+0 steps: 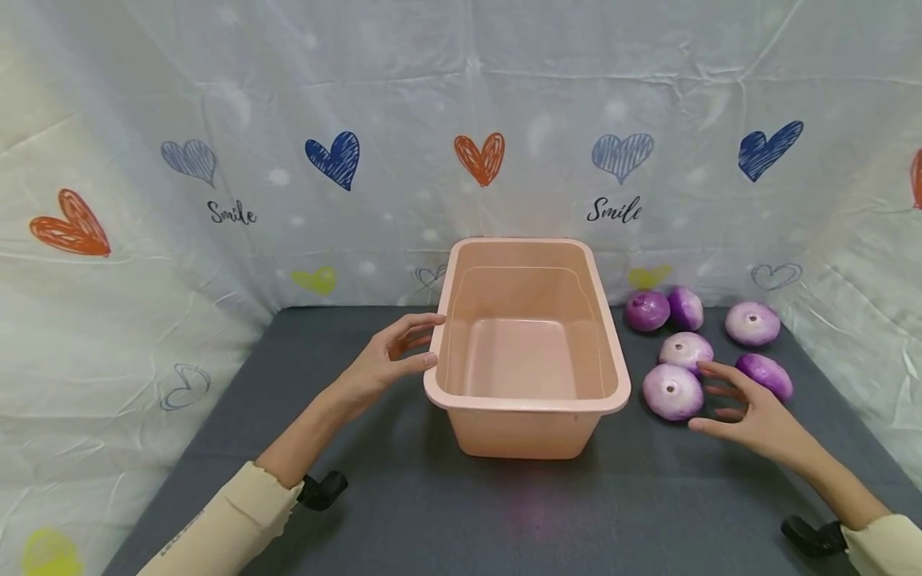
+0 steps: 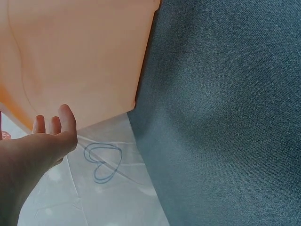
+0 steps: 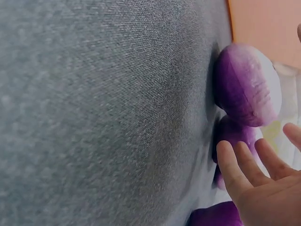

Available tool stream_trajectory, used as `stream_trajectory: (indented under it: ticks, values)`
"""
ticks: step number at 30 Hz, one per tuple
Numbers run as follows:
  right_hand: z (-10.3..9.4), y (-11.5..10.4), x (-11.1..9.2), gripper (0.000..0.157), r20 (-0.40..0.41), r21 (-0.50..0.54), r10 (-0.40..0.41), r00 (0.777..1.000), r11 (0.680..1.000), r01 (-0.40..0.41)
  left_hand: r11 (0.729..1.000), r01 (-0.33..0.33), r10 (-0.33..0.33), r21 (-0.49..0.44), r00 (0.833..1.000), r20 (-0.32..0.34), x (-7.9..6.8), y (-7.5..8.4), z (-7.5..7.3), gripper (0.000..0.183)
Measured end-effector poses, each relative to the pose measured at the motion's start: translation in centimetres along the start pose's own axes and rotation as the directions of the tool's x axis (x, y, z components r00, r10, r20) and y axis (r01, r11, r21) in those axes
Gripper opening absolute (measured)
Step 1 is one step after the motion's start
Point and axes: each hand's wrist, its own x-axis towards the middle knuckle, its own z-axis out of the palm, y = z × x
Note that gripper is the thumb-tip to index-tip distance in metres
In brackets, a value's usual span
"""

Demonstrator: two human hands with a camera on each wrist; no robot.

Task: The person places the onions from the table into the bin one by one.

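A pink plastic tub [image 1: 522, 436] stands upright at the middle of the table, its inside bare. My left hand [image 1: 392, 348] is at its left rim, fingertips right at the edge and fingers loosely bent; the left wrist view has this hand [image 2: 37, 148] beside the tub's wall [image 2: 80, 61]. To the right lie several purple-and-white onions. My right hand [image 1: 752, 412], fingers spread and holding nothing, is beside the nearest onion [image 1: 673, 392] and overlaps a second onion [image 1: 686, 350] behind it. In the right wrist view that hand [image 3: 268, 193] reaches toward a large onion [image 3: 247, 84].
Behind the right hand lies another onion [image 1: 765, 376]. Farther back are a pale onion [image 1: 752, 322] and two darker onions [image 1: 647, 310] side by side. A dark grey cloth [image 1: 461, 512] covers the table. White sheeting [image 1: 403, 104] printed with hearts hangs behind and at both sides.
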Motion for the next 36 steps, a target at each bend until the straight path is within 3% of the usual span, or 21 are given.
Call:
stream_trajectory:
  ticks: [13,25,30,36]
  values:
    - [0.9,0.1,1.9,0.084,0.069,-0.034,0.06,0.996,0.998,-0.057,1.0,0.01,-0.01,0.013,1.0,0.017,0.2,0.1,-0.2,0.059]
    - [1.5,0.7,2.6,0.083,0.071,-0.082,0.007,0.997,0.997,-0.001,1.0,0.002,-0.001,-0.011,1.0,0.028,0.4,-0.2,-0.4,0.058]
    - [1.5,0.7,2.6,0.081,0.049,-0.053,-0.011,0.999,0.998,0.013,1.0,-0.003,0.003,-0.011,1.0,0.029,0.5,-0.2,-0.4,0.06]
    - [1.3,0.8,2.4,0.078,0.043,0.056,-0.001,0.999,0.998,-0.001,1.0,-0.009,0.009,-0.009,1.0,0.029,0.5,-0.2,-0.3,0.06]
